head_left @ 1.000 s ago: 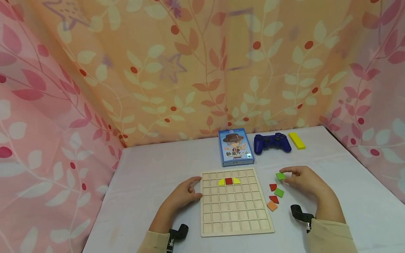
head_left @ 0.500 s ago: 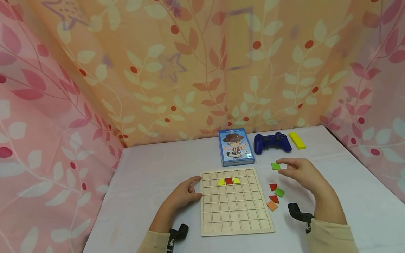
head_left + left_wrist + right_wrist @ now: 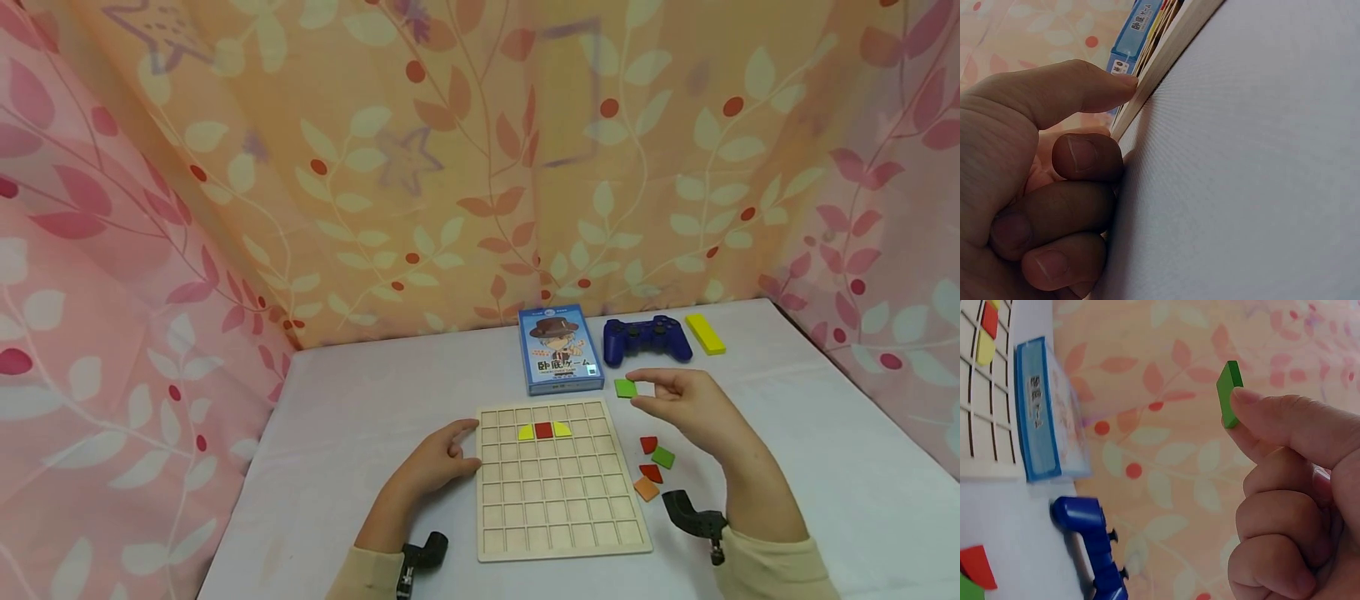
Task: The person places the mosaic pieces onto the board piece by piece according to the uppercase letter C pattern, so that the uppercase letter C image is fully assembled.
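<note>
My right hand (image 3: 693, 406) pinches a green square tile (image 3: 626, 388) between thumb and index finger, raised beyond the board's top right corner. In the right wrist view the green tile (image 3: 1229, 395) is seen nearly edge-on, the other fingers curled below. My left hand (image 3: 432, 456) touches the left edge of a wooden grid board (image 3: 564, 508) with thumb and index finger. The left wrist view shows the thumb (image 3: 1094, 87) against that edge, several fingers folded in. A red square (image 3: 543, 430) lies in the grid between two yellow rounded pieces (image 3: 526, 432).
Right of the board lie two red pieces (image 3: 651, 474), another green square (image 3: 663, 457) and an orange square (image 3: 647, 489). Behind stand a blue game box (image 3: 561, 350), a blue game controller (image 3: 647, 340) and a yellow block (image 3: 705, 334). A patterned curtain (image 3: 450, 167) borders the table.
My right hand has carried the green tile left and away from me, from beside the loose pieces to near the blue box. The left hand and the board have stayed in place.
</note>
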A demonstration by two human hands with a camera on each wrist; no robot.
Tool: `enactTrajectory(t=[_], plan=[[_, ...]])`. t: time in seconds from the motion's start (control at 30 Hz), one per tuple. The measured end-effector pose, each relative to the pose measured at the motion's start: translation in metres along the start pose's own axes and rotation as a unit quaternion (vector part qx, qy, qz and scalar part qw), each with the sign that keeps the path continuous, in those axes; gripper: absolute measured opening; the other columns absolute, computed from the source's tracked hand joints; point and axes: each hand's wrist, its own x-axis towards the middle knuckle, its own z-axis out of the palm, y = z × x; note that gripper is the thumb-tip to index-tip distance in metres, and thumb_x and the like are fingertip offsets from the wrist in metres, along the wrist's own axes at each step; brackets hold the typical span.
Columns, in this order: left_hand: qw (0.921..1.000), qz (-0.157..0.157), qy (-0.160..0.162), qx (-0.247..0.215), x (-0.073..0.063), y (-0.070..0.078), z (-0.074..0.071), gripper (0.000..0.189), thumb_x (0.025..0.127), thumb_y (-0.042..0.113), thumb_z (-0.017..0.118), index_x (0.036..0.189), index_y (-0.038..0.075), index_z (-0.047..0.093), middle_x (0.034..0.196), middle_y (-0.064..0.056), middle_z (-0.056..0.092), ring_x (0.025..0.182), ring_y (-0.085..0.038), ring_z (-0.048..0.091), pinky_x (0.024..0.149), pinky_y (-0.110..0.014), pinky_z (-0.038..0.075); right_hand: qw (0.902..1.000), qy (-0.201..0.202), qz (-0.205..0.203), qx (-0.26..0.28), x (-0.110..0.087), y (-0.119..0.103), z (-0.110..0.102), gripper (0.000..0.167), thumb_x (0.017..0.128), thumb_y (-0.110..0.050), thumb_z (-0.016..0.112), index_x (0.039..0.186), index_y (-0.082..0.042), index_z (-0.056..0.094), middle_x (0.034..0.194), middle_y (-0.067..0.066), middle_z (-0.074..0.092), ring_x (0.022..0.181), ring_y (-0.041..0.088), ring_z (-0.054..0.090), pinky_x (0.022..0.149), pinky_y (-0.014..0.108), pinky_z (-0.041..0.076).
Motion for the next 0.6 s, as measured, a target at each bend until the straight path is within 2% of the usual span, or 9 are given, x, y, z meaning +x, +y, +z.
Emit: enactTrajectory(t=[0.23,0.5,0.6], plan=[[1.0000,-0.001,0.001,0.000,0.000,0.001,0.000,0.070,0.088,0.020,0.081,0.151,0.013,0.051,0.058,0.006,0.044,0.049,-0.009,0.038,0.049,-0.026,0.032,0.9991,-0.019,-0.027,0.025,-0.004,-0.016,0.014,0.041,0.095,-0.014,0.073,0.133,-0.001,0.065,0.063,0.000,0.033,0.053,0.015,0.032,0.049,0.028,0.031],[1.0000,0.005,-0.001,-0.001,-0.001,0.001,0.000,0.070,0.088,0.019,0.081,0.151,0.012,0.050,0.058,0.005,0.044,0.050,-0.010,0.038,0.049,-0.026,0.031,0.9959,-0.048,-0.068,0.036,-0.003,-0.026,0.035,0.042,0.094,-0.015,0.075,0.132,0.000,0.066,0.061,-0.004,0.029,0.049,0.012,0.027,0.046,0.028,0.029],[1.0000,0.005,-0.002,0.000,-0.001,0.001,0.000,0.070,0.088,0.019,0.080,0.151,0.012,0.050,0.058,0.005,0.044,0.050,-0.010,0.038,0.049,-0.026,0.032,0.9956,-0.052,-0.069,0.036,-0.003,-0.029,0.043,0.039,0.094,-0.014,0.075,0.130,0.000,0.068,0.060,-0.004,0.029,0.050,0.012,0.027,0.051,0.028,0.034]])
